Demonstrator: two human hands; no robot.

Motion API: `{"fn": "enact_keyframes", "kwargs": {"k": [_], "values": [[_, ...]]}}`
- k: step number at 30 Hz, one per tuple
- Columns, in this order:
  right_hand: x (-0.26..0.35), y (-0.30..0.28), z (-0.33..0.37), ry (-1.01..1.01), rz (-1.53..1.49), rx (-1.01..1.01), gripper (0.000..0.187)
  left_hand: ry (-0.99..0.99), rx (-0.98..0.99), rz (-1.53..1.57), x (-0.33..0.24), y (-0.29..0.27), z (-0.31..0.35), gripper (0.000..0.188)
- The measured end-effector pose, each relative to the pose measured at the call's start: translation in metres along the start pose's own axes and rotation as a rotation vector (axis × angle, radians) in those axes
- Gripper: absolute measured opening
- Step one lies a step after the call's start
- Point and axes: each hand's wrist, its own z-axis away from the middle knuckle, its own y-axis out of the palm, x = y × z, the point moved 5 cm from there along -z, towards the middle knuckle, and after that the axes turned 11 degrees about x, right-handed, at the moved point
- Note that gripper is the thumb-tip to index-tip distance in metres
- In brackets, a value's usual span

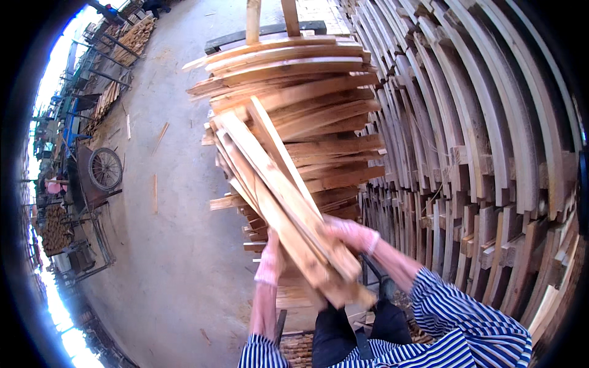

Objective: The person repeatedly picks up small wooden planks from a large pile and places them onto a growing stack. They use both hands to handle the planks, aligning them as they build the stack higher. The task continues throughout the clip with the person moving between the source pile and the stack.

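Observation:
A bundle of several long wooden strips point(270, 190) slants across the middle of the head view, its near end close to my body. My left hand point(270, 260), in a pale pink glove, grips the bundle's left side. On the right side my right hand point(350, 234), gloved alike, is closed round the strips. Both hands' fingertips are partly hidden by the wood and a little blurred. Beneath and beyond the bundle lies a stack of rough wooden boards point(331, 150), laid crosswise with uneven ends.
Tall racks of stacked pallet-like timber point(454, 122) rise close on the right. Two upright posts point(253, 21) stand at the stack's far end. To the left, a cart with a spoked wheel point(105, 168) stands on the concrete floor point(165, 245), where loose wood scraps lie.

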Motion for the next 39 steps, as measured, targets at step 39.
{"fn": "enact_keyframes", "kwargs": {"k": [39], "values": [[0.013, 0.189, 0.059, -0.359, -0.230, 0.041, 0.104, 0.262, -0.501, -1.019, -0.139, 0.136, 0.222, 0.102]]}}
